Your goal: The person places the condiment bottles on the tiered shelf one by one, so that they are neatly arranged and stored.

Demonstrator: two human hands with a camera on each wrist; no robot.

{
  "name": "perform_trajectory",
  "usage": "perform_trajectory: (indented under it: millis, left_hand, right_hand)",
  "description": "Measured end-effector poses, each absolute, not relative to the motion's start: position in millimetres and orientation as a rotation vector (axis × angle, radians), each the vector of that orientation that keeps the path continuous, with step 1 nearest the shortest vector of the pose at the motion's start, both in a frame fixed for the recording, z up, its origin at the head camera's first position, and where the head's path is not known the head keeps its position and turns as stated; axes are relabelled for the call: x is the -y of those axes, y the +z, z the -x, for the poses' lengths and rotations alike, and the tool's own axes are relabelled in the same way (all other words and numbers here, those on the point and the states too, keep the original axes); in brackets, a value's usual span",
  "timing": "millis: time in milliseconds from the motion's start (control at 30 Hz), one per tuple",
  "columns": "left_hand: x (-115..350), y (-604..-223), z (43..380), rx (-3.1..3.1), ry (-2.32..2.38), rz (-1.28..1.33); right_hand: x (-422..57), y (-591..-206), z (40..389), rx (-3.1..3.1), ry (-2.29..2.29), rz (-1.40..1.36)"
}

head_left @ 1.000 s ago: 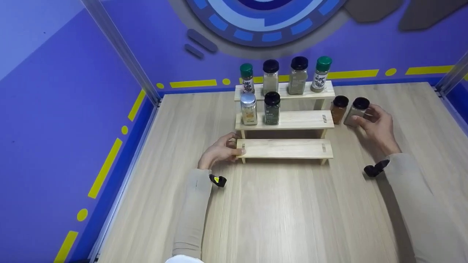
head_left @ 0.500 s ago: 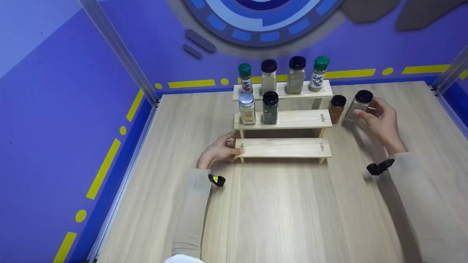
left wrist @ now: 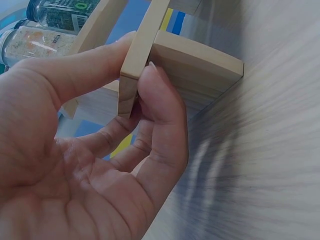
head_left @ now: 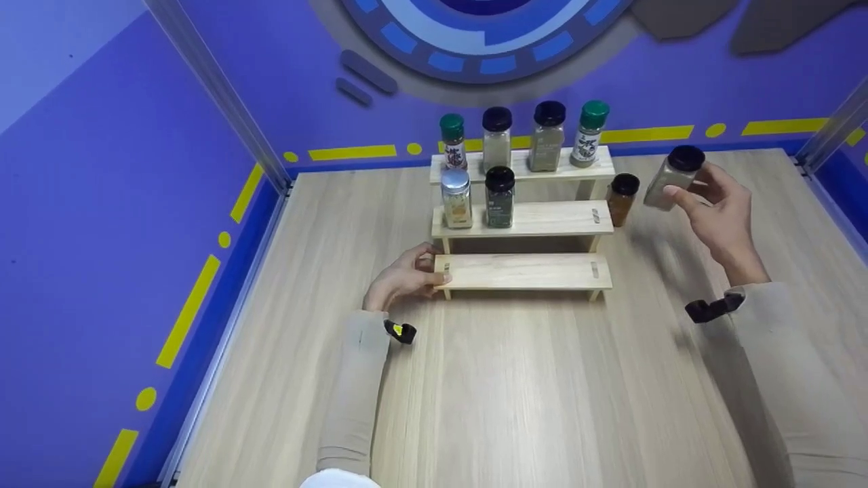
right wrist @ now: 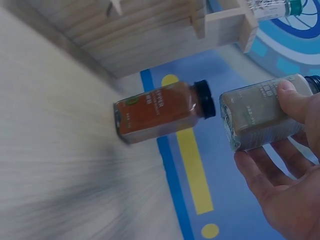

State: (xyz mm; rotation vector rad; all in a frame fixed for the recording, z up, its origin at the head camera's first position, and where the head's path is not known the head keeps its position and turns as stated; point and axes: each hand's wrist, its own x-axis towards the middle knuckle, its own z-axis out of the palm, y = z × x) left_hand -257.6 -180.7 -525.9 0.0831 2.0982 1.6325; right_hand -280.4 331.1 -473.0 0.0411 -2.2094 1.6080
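My right hand point(head_left: 722, 210) grips a spice jar point(head_left: 671, 179) with a black lid and grey-beige contents, tilted and raised off the table. In the right wrist view the thumb and fingers wrap this jar point(right wrist: 262, 112). A jar of red-brown spice point(head_left: 622, 200), black-lidded, stands on the table just left of it, beside the rack. My left hand point(head_left: 403, 272) pinches the left end of the lowest shelf point(head_left: 522, 271) of a three-step wooden rack. Close up in the left wrist view, thumb and forefinger clasp that board's edge point(left wrist: 142, 45).
The top step point(head_left: 525, 166) bears several jars with green or black lids. On the middle step point(head_left: 556, 218) stand a silver-lidded jar point(head_left: 457, 200) and a black-lidded jar of dark herbs point(head_left: 500, 198), both toward the left. A blue-purple wall point(head_left: 366, 122) rises behind the table.
My right hand has lifted the grey-beige spice jar off the table, upward and slightly right, away from the red-brown one. The left hand keeps its hold on the lowest shelf.
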Motion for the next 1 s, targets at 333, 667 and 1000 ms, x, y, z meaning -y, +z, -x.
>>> perform_trajectory:
  millis: [333, 667, 1000]
  left_hand:
    - [182, -526, 262, -2.067, 1.658, -0.145]
    - [188, -536, 263, -2.076, 1.661, -0.228]
    - [187, -539, 264, -2.143, 1.608, -0.287]
  right_hand:
    - [-312, -449, 272, 2.087, 1.624, -0.130]
    - [-281, -437, 266, 2.099, 1.624, -0.259]
    - [-258, -432, 266, 2.067, 1.709, -0.346]
